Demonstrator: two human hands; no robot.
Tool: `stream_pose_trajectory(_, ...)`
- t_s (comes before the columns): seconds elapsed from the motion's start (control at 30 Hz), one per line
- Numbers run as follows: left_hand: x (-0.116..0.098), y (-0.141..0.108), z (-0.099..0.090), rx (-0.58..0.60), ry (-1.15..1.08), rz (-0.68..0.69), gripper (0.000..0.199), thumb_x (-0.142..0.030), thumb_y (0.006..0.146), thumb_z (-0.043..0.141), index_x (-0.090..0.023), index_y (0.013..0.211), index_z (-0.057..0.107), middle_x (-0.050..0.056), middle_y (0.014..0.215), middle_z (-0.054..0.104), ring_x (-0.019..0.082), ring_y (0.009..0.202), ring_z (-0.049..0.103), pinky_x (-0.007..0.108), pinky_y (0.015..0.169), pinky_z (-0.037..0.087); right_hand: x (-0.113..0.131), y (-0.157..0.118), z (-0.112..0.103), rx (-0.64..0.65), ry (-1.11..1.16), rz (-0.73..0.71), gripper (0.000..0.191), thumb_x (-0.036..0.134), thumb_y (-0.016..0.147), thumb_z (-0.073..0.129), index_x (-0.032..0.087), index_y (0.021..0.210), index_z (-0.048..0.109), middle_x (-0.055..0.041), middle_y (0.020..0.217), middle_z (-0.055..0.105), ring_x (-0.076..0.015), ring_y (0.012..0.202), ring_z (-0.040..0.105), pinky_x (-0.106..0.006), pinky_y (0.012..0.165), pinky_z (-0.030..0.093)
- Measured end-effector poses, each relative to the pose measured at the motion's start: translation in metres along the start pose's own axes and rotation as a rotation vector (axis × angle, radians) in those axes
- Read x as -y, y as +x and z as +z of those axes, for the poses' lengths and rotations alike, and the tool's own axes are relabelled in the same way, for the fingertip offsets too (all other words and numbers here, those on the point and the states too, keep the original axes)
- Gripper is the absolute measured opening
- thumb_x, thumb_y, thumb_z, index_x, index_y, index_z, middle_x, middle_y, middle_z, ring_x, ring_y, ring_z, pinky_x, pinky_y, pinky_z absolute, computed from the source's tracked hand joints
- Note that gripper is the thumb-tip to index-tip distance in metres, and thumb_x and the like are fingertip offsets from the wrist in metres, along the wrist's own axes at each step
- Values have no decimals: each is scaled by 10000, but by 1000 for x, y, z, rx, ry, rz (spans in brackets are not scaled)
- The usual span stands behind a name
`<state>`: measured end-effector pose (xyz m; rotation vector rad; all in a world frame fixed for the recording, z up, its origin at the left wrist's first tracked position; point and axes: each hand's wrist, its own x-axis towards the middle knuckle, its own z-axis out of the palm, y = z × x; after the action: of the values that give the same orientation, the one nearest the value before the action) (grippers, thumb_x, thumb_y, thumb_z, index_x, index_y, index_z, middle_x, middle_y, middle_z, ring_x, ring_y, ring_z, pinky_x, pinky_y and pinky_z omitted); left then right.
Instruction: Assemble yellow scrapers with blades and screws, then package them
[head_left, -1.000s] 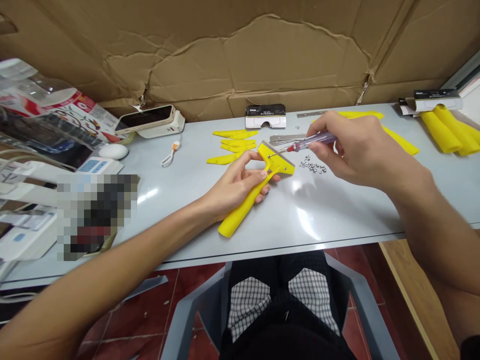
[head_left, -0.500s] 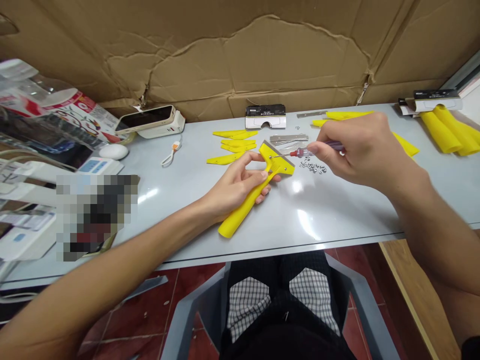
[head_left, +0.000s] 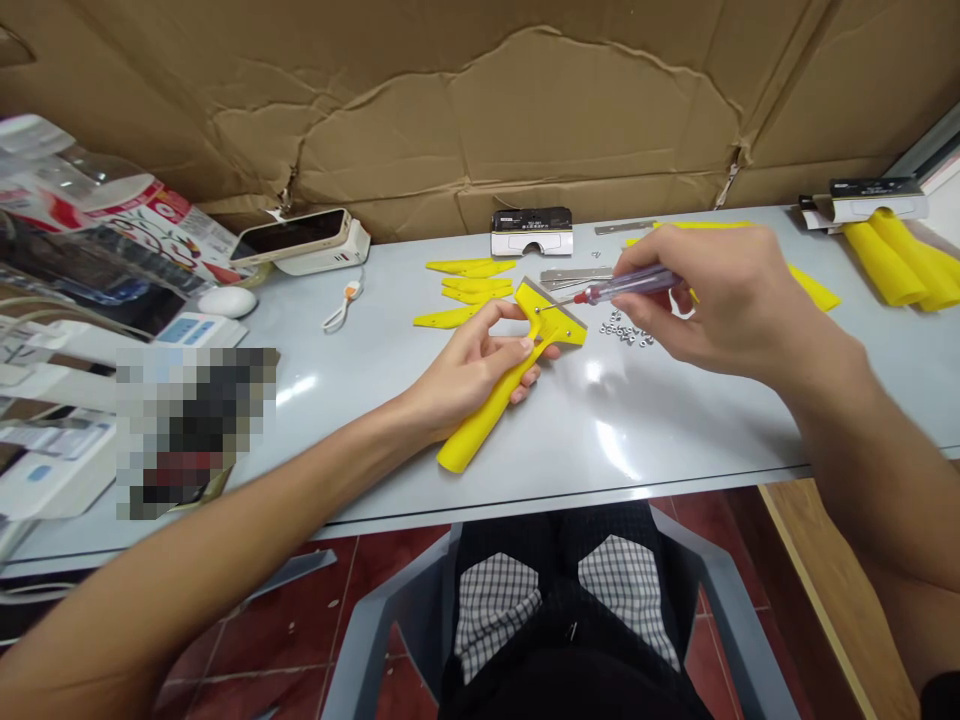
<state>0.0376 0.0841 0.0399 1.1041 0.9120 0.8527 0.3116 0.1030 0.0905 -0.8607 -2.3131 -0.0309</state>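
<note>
Head view: left fingers (head_left: 501,343) grip a yellow scraper (head_left: 480,425), right fingers (head_left: 660,248) pinch a screwdriver (head_left: 628,287).

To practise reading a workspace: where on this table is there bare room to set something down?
Bare tabletop lies right of the yellow scraper handle, before the front edge, and between the mouse and the yellow pieces. The nuts and left packaging are crowded.

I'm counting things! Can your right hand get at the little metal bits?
Probably yes. The metal bits lie on the table just under the right hand, with nothing between them. But it holds a screwdriver, so it would likely need to put that down first.
</note>
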Motion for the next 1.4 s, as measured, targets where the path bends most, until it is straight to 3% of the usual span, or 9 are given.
stream_pose_trajectory(0.27, 0, -1, 1, -19, 21, -6, 241, -166, 1057, 636, -232, 1210, 462, 108, 1011, 827, 104, 630, 633, 235, 562, 502, -1, 2, -3, 173, -198, 144, 363, 489, 1103, 509, 225, 951, 706, -47, 669, 588, -225, 615, 516, -385, 661, 347)
stream_pose_trajectory(0.4, -1, -1, 2, -23, 27, 0, 239, -157, 1057, 629, -226, 1216, 464, 110, 1012, 829, 100, 616, 626, 238, 561, 506, 3, 3, -5, 161, -136, 153, 269, 474, 1037, 593, 235, 1126, 678, -11, 669, 563, -227, 604, 517, -379, 643, 355)
stream_pose_trajectory(0.53, -2, -1, 1, -19, 31, 0, 231, -154, 1062, 622, -223, 1216, 464, 116, 1020, 829, 101, 620, 632, 235, 561, 507, 6, 2, -6, 172, -42, 135, 290, 321, 974, 654, 252, 1256, 653, -26, 782, 669, -239, 652, 580, -399, 658, 417)
stream_pose_trajectory(0.67, -1, 0, 1, -12, 27, 8, 211, -145, 1069, 609, -227, 1203, 467, 116, 1020, 830, 97, 616, 632, 230, 562, 502, 3, 1, -4, 124, -54, 89, 198, 307, 1015, 615, 233, 1179, 698, -74, 898, 754, -258, 732, 659, -409, 687, 454)
stream_pose_trajectory(0.77, 0, 0, 0, -12, 29, 7, 210, -153, 1069, 618, -233, 1194, 469, 114, 1019, 832, 101, 613, 634, 233, 558, 502, 0, 0, -2, 77, -102, 83, 214, 371, 1051, 599, 227, 1154, 718, -63, 853, 752, -260, 742, 679, -399, 696, 455)
stream_pose_trajectory(0.9, 0, 0, 1, -26, 22, -1, 219, -154, 1065, 624, -236, 1194, 468, 111, 1014, 834, 105, 614, 636, 239, 558, 505, 0, 0, -2, 115, -140, 116, 251, 445, 1079, 583, 254, 1134, 738, -39, 746, 694, -261, 708, 664, -385, 685, 430)
stream_pose_trajectory(1.13, -1, -1, 0, -4, 43, 12, 228, -176, 1056, 641, -228, 1202, 475, 105, 1002, 831, 102, 612, 632, 238, 562, 503, 3, 2, -2, 162, -220, 103, 438, 540, 1117, 505, 240, 820, 621, -15, 591, 489, -197, 561, 432, -372, 614, 288)
stream_pose_trajectory(1.3, -1, -1, 1, -15, 44, 3, 240, -168, 1054, 637, -228, 1211, 466, 111, 1022, 829, 100, 606, 627, 240, 557, 505, 9, 2, -7, 167, -111, 131, 205, 401, 1015, 639, 232, 1130, 654, -29, 732, 619, -226, 614, 524, -394, 634, 371)
stream_pose_trajectory(1.4, -1, -1, 1, -12, 41, 7, 233, -166, 1056, 633, -230, 1203, 464, 112, 1025, 827, 102, 622, 632, 236, 559, 502, 10, 2, -7, 169, -59, 108, 189, 303, 985, 623, 235, 1157, 661, -66, 885, 717, -241, 694, 611, -406, 673, 433)
